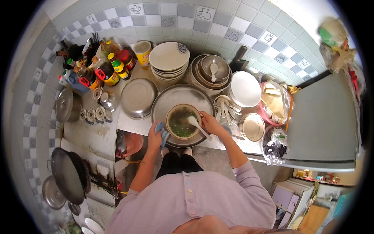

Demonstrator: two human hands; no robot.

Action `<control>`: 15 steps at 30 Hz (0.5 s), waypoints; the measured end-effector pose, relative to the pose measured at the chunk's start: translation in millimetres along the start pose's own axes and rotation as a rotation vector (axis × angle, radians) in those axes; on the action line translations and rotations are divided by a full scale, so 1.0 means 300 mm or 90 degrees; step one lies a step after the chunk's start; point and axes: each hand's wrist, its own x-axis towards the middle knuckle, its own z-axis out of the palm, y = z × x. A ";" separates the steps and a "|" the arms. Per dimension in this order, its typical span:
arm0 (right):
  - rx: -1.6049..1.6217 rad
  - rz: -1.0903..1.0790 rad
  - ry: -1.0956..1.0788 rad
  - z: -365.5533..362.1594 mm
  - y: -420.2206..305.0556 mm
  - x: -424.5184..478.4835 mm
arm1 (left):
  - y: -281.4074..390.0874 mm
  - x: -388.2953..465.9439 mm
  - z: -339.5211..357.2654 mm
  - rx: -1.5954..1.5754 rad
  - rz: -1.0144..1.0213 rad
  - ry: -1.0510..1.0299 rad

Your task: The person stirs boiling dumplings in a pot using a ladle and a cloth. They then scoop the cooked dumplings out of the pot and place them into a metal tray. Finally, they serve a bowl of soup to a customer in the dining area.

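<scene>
A bowl (169, 131) of broth with chopped green leaves rests on a large round metal tray (162, 101) on the counter. A white soup spoon (198, 124) leans in it, its handle over the right rim. My right hand (209, 122) grips the bowl at its right side; the fingertips are partly hidden. A blue-and-white patterned cloth (163, 137) is held in my left hand (155, 136) at the tray's left edge, a little apart from the bowl.
Behind the tray stand stacked plates (168, 57), nested metal bowls (214, 65) and a cleaver (240, 57). Spoons (225, 106), white bowls (245, 89) and small dishes (252, 127) stand right. Left are an upturned metal basin (138, 96), sauce bottles (106, 70) and a wok (65, 175).
</scene>
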 end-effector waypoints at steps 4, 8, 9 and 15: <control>0.067 -0.020 -0.052 -0.021 0.006 0.017 | 0.066 -0.012 0.001 -0.038 -0.088 -0.043; 0.082 -0.024 -0.069 -0.026 -0.009 0.019 | -0.021 -0.008 -0.078 -0.145 -0.232 -0.047; 0.079 -0.032 -0.065 -0.025 -0.004 0.019 | -0.015 -0.011 -0.087 -0.153 -0.251 -0.066; 0.064 -0.010 -0.059 -0.036 -0.007 0.020 | 0.172 -0.026 -0.055 -0.094 -0.226 -0.208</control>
